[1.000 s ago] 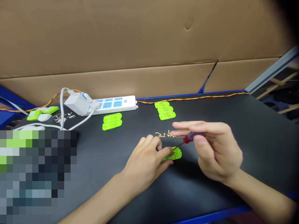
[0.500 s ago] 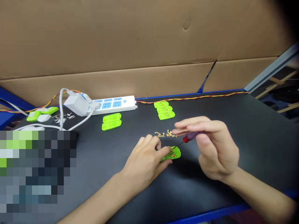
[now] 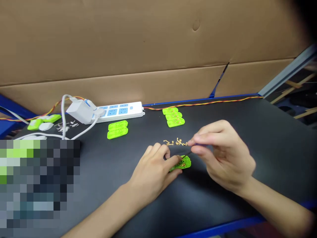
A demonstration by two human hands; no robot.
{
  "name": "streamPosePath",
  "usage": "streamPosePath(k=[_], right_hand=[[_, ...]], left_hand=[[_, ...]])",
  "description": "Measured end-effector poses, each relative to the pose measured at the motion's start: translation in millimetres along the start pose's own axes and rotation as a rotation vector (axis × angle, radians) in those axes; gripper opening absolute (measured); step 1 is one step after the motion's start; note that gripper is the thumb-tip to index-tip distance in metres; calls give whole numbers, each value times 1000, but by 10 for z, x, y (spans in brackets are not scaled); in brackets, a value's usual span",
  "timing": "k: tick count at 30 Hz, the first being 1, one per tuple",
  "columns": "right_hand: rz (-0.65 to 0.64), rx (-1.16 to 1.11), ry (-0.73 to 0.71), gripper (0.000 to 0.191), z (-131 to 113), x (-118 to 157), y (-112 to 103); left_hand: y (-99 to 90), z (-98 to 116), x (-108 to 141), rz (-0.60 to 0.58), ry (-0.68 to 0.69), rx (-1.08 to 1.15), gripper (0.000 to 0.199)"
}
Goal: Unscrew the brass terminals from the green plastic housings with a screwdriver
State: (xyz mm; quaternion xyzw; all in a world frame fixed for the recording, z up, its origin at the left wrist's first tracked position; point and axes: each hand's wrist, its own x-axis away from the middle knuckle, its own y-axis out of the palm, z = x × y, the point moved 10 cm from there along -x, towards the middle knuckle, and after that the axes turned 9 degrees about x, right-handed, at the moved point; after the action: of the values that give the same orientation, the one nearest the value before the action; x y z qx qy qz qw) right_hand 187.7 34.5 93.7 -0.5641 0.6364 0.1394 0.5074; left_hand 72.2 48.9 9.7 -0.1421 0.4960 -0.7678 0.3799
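Behind, a wall of brown cardboard (image 3: 148, 43) backs a dark worktop (image 3: 262, 138), where a person's two bare hands meet near the middle. The left hand (image 3: 153, 168) reaches in palm down; the right hand (image 3: 224, 158) is raised just beside it, its fingers and thumb drawn together. Farther back, toward the left, a white power strip (image 3: 120, 113) bears a bulky white adapter (image 3: 80, 110) and a corded plug. Three green cases (image 3: 173, 117), side by side with small parts inside, lie beyond the hands, with two green cases (image 3: 117, 129) off to the left. A single green case (image 3: 187, 162) sits at the left hand's fingertips, clamped between thumb and index finger, its right end jutting toward the right hand, which stays clear of it. The right hand is closed on a thin screwdriver (image 3: 188, 153), handle mostly covered, dark shaft slanting down to the case; its tip is hidden by the left index finger. Loose brass pieces (image 3: 179, 142) are scattered just beyond the single case, near both hands.
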Motion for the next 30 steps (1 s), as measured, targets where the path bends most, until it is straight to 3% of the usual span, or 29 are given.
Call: streamPosePath(k=[3,6,11,14,16,20,25,30], right_hand=[[-13,-1,33,50,-2,8,9],[-42,-90,103,45,43,38,42],[-9,-14,16,30,-20,-12,0],[-6,64,-18,38,-59,-20,-2],[-32,2,26,44,-21,3,27],[-13,-131,74,37,48,37,23],[-1,17,-17,40,-15,5,7],[-17,-55,113,41,97,36,17]], left_hand=[[6,0,-9,-6,-4,2,19],[10,13,-18,-7,10,-14,20],[11,34,-20,-3,35,-68,18],[9,42,-17,1,42,-81,19],[11,45,-15,-3,42,-82,21],[8,47,-11,-5,44,-91,22],[11,41,-15,2,44,-93,21],[21,41,-9,-4,44,-98,22]])
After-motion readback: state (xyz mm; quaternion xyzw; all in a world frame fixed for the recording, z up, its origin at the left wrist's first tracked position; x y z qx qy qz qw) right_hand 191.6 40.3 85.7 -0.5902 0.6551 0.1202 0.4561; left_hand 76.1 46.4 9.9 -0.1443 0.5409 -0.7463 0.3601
